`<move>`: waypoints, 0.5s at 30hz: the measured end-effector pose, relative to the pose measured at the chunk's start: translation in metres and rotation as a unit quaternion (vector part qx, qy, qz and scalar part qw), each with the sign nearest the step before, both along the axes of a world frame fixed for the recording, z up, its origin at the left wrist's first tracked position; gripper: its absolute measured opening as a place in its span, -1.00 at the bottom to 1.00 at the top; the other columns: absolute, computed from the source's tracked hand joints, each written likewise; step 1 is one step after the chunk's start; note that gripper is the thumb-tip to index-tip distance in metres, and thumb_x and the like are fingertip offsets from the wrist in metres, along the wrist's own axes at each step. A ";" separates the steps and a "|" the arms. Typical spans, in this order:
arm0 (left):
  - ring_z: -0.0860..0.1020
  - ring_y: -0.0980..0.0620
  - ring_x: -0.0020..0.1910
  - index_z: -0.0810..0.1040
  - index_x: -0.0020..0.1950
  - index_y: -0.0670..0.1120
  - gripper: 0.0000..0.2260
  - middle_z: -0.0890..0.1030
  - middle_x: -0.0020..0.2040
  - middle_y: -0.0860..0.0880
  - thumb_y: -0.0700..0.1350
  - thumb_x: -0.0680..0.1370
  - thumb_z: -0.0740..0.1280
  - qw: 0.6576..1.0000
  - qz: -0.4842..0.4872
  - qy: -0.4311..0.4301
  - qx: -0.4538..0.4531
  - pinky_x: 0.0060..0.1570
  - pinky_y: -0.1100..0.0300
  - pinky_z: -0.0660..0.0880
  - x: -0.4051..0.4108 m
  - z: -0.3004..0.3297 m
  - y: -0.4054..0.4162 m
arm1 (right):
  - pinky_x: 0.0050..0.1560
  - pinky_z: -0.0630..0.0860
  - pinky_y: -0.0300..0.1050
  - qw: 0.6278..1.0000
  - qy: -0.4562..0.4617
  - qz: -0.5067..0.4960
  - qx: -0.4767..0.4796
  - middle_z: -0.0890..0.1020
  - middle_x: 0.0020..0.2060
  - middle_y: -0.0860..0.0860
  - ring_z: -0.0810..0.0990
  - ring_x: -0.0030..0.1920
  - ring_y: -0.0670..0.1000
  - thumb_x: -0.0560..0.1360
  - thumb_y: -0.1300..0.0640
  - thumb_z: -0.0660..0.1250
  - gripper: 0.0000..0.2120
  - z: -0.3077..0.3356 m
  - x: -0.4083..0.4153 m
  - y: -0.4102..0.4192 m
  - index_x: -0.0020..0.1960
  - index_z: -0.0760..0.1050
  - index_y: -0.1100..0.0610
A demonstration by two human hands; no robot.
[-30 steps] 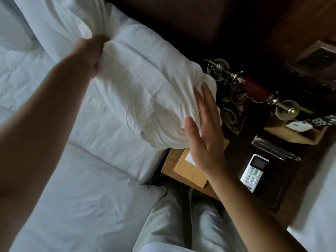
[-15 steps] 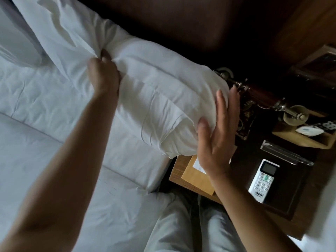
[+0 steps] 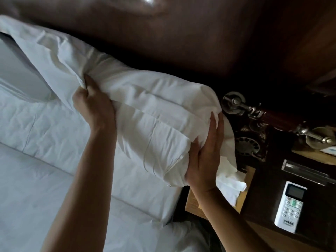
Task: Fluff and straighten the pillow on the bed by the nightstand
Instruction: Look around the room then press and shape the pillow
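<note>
A white pillow [image 3: 149, 113] lies across the head of the bed, its right end hanging past the mattress edge toward the nightstand [image 3: 261, 193]. My left hand [image 3: 92, 108] is clenched on a bunch of the pillowcase near the pillow's left-middle. My right hand [image 3: 205, 153] presses flat, fingers together, against the pillow's right end, with the loose case flap draped beside it.
A dark wooden headboard [image 3: 163, 42] runs behind the pillow. On the nightstand stand an antique dial telephone [image 3: 252, 131], a white remote control [image 3: 289, 208], a clear holder [image 3: 307, 171] and a wooden tray [image 3: 316, 153]. A second pillow [image 3: 16, 73] lies at left. White sheets [image 3: 45, 188] cover the bed.
The pillow came down from its raised position onto the bed. My left hand lowered while gripping the case, and my right hand moved in from open air to press the pillow's end.
</note>
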State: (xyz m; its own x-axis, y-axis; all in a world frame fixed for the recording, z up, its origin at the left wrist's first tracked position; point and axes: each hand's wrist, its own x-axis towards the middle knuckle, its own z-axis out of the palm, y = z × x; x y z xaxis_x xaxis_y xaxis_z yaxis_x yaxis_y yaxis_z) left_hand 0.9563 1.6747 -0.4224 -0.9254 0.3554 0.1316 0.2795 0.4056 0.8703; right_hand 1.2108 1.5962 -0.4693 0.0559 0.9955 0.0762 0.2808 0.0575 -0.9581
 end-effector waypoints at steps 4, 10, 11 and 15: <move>0.30 0.32 -0.53 0.25 -0.45 0.00 -0.52 0.38 -0.61 0.26 0.01 0.67 0.22 1.000 -0.003 0.008 0.005 -0.35 0.34 0.27 -0.017 0.001 0.003 | 0.57 0.28 0.01 1.000 0.006 0.014 -0.005 0.10 0.66 0.09 0.14 0.65 0.02 0.70 -0.04 0.08 -0.45 -0.011 -0.029 0.010 0.65 0.02 -0.13; 0.24 0.22 -0.50 0.30 -0.54 -0.04 -0.46 0.32 -0.63 0.14 0.02 0.65 0.23 1.000 0.019 0.000 0.007 -0.30 0.07 0.26 -0.072 0.003 0.013 | 0.54 0.24 -0.21 0.998 0.018 0.056 -0.006 0.12 0.66 0.09 0.15 0.64 -0.01 0.70 -0.20 -0.02 -0.48 -0.028 -0.087 0.038 0.62 -0.08 -0.30; 0.25 0.18 -0.45 0.26 -0.52 -0.04 -0.46 0.31 -0.59 0.12 0.02 0.66 0.23 1.000 0.024 -0.001 0.012 -0.27 0.02 0.27 -0.081 0.003 0.015 | 0.53 0.21 -0.28 0.998 0.021 0.060 -0.007 0.13 0.65 0.10 0.15 0.64 -0.03 0.70 -0.18 0.00 -0.48 -0.031 -0.097 0.043 0.61 -0.08 -0.30; 0.27 0.22 -0.44 0.35 -0.41 -0.07 -0.55 0.34 -0.45 0.13 0.01 0.68 0.20 0.999 0.042 0.010 -0.005 -0.17 0.05 0.31 -0.112 0.002 0.027 | 0.50 0.21 -0.36 0.996 0.032 0.085 -0.017 0.13 0.66 0.04 0.13 0.62 -0.15 0.70 -0.10 0.09 -0.44 -0.032 -0.126 0.066 0.59 -0.09 -0.37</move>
